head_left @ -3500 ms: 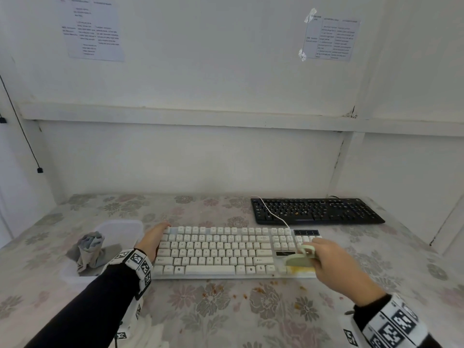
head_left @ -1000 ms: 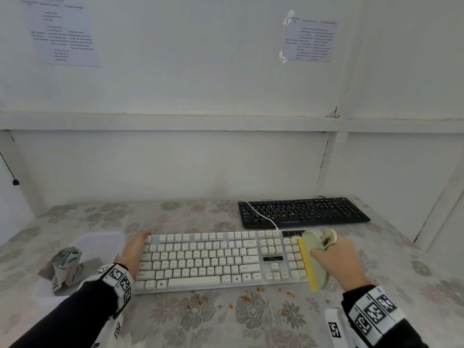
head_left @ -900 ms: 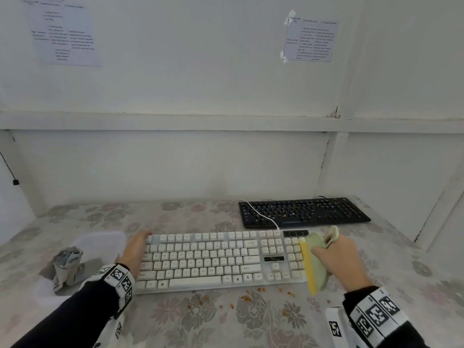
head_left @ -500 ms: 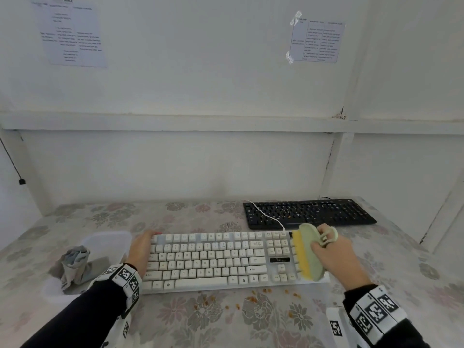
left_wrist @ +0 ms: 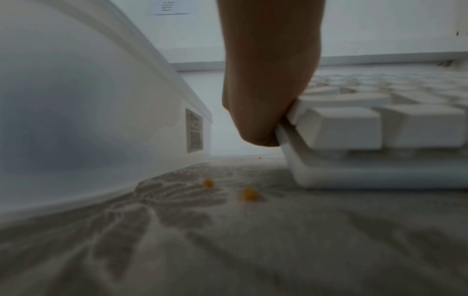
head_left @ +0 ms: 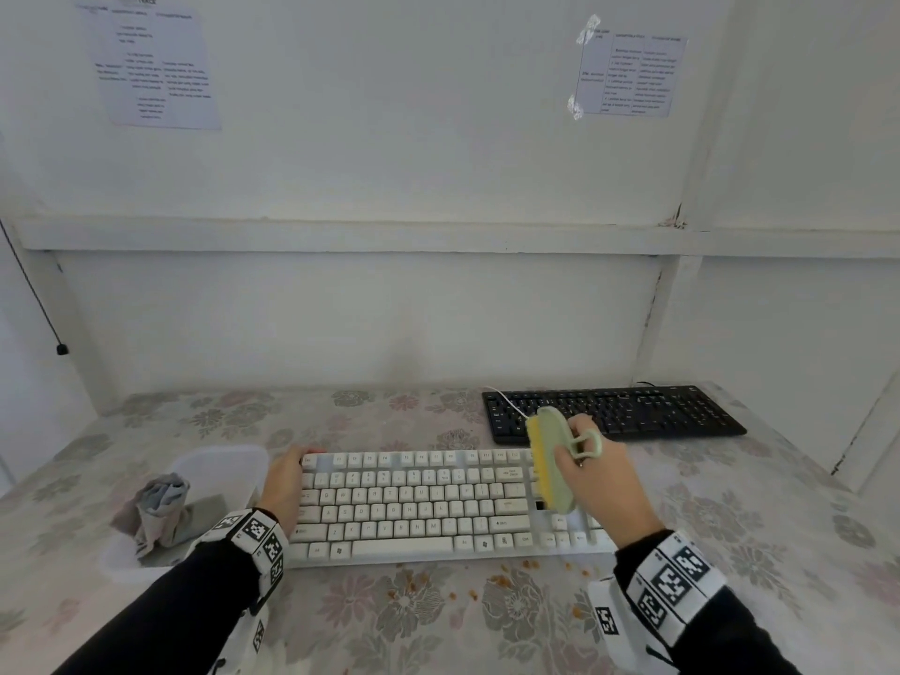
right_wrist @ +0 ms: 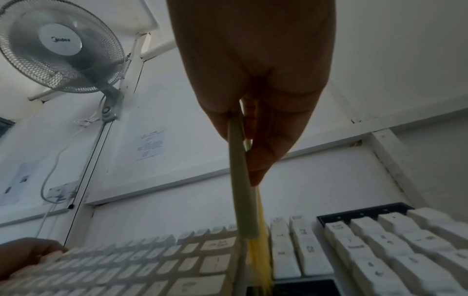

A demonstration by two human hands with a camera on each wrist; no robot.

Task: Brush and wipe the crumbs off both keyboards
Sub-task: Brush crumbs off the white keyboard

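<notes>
On desk (head_left: pixel 438 621), brushing of white keyboard (head_left: pixel 419 504) underway: right hand (head_left: pixel 601 479) gripped brush (head_left: pixel 548 460), left hand (head_left: pixel 285 484) lay flat against keyboard's end (steadying). Crumbs (head_left: pixel 501 579) swept onto desk; black keyboard (head_left: pixel 633 411), cloth (head_left: pixel 158 509) wiping judged undone.

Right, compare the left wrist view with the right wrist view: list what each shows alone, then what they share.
Left wrist only: the translucent plastic tub and two orange crumbs on the tablecloth.
Right wrist only: the wall fan, the right hand gripping the brush, yellow bristles on the keys.
Both: the white keyboard and the left hand at its left end.
</notes>
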